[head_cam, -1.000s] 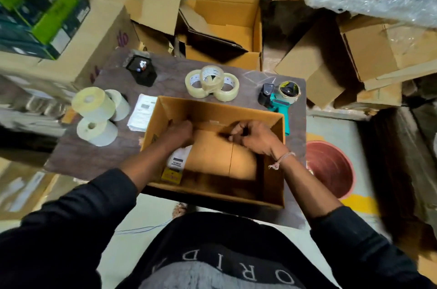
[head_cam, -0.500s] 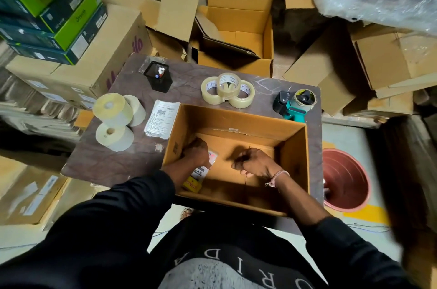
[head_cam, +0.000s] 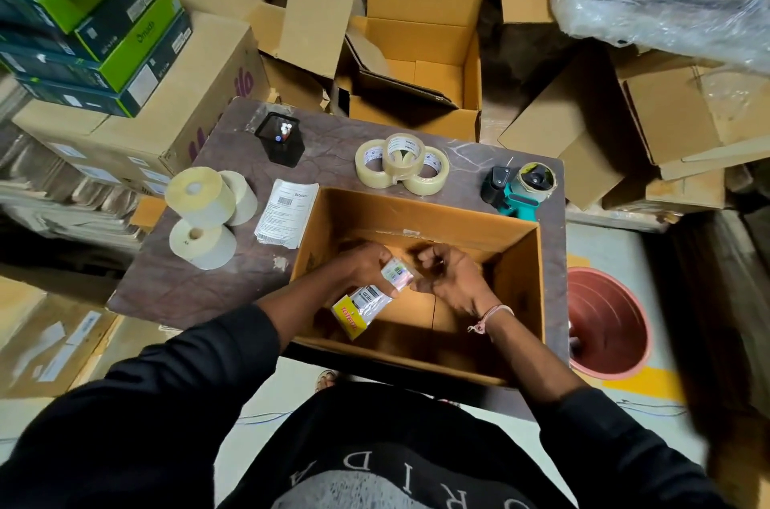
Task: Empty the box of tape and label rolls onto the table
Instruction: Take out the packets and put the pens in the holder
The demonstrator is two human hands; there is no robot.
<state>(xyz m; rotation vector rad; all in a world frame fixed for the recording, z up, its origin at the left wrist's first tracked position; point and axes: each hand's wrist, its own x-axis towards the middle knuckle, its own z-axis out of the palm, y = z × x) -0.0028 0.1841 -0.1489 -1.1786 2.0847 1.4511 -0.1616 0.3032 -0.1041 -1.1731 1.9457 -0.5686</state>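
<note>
Inside the box [head_cam: 516, 283], which sits on the desk [head_cam: 200, 283], the left hand [head_cam: 366, 262] grasps a few small packets [head_cam: 398, 273], one yellow-edged and dangling below the fist. The right hand [head_cam: 452, 279] is beside it, fingers curled; whether it pinches anything I cannot tell. The loose bundle could slip and drop back into the box. Tape rolls [head_cam: 402, 164] beyond the box and label rolls [head_cam: 206, 212] left of it are already out.

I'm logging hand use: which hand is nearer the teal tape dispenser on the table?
Right. The right hand is inside the box, below and left of the tape dispenser. The left hand is farther left, holding small packets.
</note>
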